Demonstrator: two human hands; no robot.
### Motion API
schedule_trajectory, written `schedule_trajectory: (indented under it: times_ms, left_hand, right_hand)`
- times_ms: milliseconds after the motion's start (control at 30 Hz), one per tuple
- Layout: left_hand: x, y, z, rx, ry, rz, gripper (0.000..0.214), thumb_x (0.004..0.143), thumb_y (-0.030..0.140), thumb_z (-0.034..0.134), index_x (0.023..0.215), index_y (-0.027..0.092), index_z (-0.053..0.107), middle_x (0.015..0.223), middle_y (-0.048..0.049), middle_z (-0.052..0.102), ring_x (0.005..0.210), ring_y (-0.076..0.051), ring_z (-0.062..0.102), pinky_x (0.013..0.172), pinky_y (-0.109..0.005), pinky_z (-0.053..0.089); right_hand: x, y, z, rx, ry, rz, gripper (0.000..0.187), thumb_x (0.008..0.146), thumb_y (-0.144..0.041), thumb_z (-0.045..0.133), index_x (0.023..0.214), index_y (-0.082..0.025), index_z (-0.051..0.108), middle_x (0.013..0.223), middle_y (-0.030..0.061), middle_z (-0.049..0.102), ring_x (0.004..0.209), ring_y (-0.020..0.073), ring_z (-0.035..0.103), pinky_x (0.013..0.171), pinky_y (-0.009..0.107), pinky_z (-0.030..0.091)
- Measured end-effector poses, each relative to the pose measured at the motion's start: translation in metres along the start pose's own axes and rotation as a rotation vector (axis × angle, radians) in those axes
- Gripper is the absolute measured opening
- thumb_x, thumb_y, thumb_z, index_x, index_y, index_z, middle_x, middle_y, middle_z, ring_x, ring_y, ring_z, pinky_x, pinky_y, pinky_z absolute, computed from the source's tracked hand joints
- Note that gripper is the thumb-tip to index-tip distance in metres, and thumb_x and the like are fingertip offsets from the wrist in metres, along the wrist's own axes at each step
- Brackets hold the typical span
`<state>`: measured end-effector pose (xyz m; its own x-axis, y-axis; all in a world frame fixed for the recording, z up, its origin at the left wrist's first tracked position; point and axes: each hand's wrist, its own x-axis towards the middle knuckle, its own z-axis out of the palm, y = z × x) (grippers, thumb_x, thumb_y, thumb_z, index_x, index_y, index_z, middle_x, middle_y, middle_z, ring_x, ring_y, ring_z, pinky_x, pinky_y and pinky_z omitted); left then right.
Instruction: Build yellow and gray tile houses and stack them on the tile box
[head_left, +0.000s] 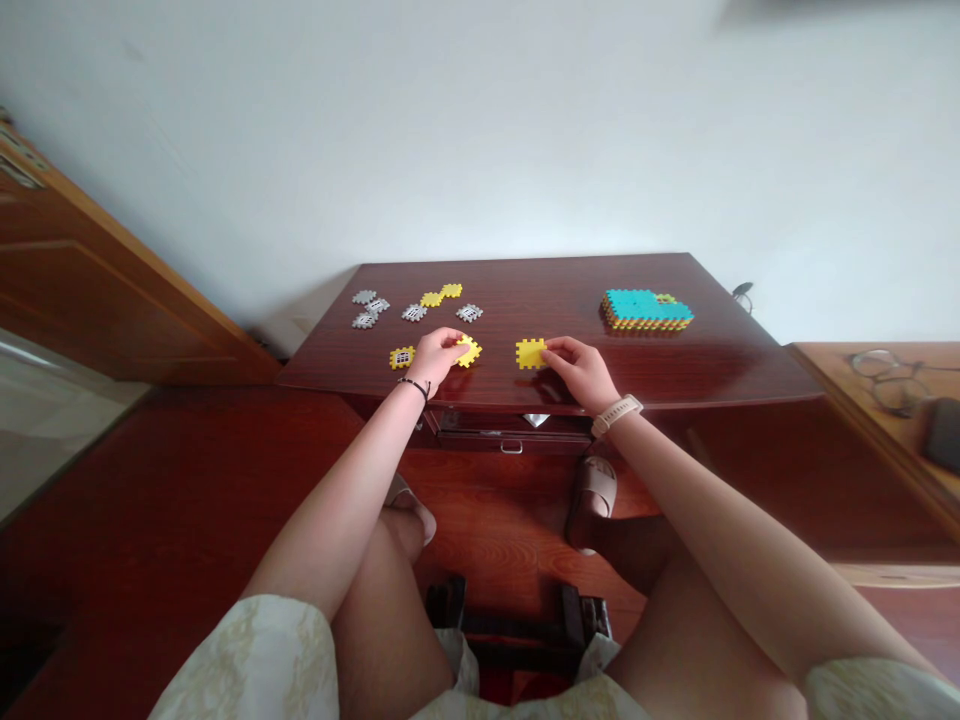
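Note:
Between the thumb and fingers of my left hand (437, 358) is a yellow interlocking tile (469, 351), turned at an angle above the dark red table. My right hand (579, 371) pinches another yellow interlocking tile (529, 353) by its right edge. A gap separates the two tiles. Just left of my left hand lies a yellow tile with a printed black-and-white pattern (402, 357). Behind that hand are two plain yellow tiles (432, 299) and grey tiles with dark markings (414, 313), (469, 313).
More grey tiles (365, 320) lie at the table's back left. A stack of joined tiles with a teal top (646, 308) stands at the right. Below the table's front edge is a drawer with a handle (511, 448). Eyeglasses (891, 382) rest on a wooden surface at right.

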<state>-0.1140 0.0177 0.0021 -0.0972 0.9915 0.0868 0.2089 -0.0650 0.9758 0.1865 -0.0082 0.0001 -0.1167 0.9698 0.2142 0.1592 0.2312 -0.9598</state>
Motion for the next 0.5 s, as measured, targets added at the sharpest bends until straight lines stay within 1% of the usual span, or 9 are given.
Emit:
schedule_trajectory:
  times_ms: [67,167,367,500]
  left_hand:
    - [-0.007,0.004,0.006,-0.124,-0.026,-0.071,0.026,0.079,0.033,0.084,0.1,0.022,0.075,0.104,-0.0063,0.078,0.103,-0.023,0.075,0.097,-0.041,0.062]
    - [-0.016,0.011,0.015,-0.193,-0.022,-0.112,0.028,0.079,0.035,0.088,0.099,0.022,0.072,0.104,-0.0054,0.076,0.102,-0.02,0.074,0.096,-0.038,0.062]
    - [-0.027,0.015,0.032,-0.226,-0.037,-0.096,0.031,0.078,0.038,0.091,0.097,0.022,0.072,0.102,-0.0052,0.074,0.1,-0.02,0.072,0.093,-0.037,0.064]
    - [-0.031,0.016,0.039,-0.226,-0.061,-0.064,0.034,0.078,0.042,0.091,0.099,0.022,0.073,0.104,-0.0053,0.074,0.102,-0.02,0.071,0.092,-0.035,0.065]
  right_hand:
    - [0.0,0.0,0.0,-0.006,0.004,-0.005,0.044,0.085,-0.063,0.083,0.105,-0.024,0.077,0.103,0.0087,0.086,0.096,0.0293,0.08,0.088,0.043,0.065]
    - [0.0,0.001,0.0,-0.011,0.007,-0.009,0.044,0.085,-0.063,0.083,0.104,-0.024,0.077,0.101,0.0082,0.086,0.097,0.0295,0.08,0.089,0.043,0.065]
    - [0.002,0.005,0.0,-0.013,0.012,-0.004,0.045,0.085,-0.064,0.084,0.104,-0.024,0.077,0.101,0.0082,0.086,0.097,0.0298,0.081,0.09,0.043,0.066]
    - [0.003,0.007,0.0,-0.019,0.01,-0.016,0.045,0.086,-0.064,0.083,0.105,-0.024,0.077,0.101,0.0089,0.086,0.097,0.0297,0.081,0.09,0.044,0.066]
